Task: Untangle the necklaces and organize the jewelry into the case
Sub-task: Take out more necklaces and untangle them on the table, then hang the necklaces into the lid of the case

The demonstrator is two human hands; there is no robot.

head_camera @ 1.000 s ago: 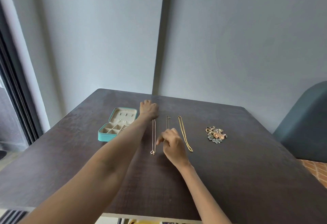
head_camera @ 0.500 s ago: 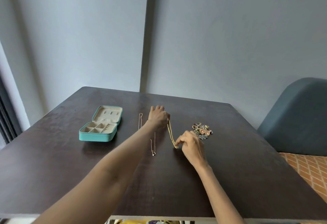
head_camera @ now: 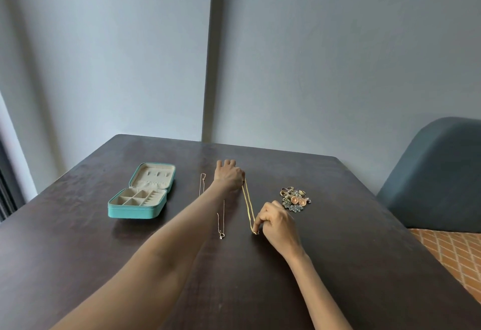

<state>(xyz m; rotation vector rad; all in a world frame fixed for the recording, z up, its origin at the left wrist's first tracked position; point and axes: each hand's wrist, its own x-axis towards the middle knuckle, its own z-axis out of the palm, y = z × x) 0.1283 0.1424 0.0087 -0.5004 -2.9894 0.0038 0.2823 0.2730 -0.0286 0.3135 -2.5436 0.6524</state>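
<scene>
The right hand (head_camera: 277,221) pinches the near end of the gold chain (head_camera: 248,204), which lies stretched along the surface (head_camera: 351,264); the left hand (head_camera: 229,177) grips its far end. Two thinner necklaces (head_camera: 221,221) lie just left, partly under the left forearm. The open teal case (head_camera: 138,210) sits well to the left, the pile of rings and earrings (head_camera: 294,198) near the right hand. Lifting carelessly could drag the chain across its neighbours and retangle them, or the forearm could sweep them.

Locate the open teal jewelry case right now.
In the head view the open teal jewelry case sits on the dark wooden table, left of centre, apart from the thin chain necklace to its right.
</scene>
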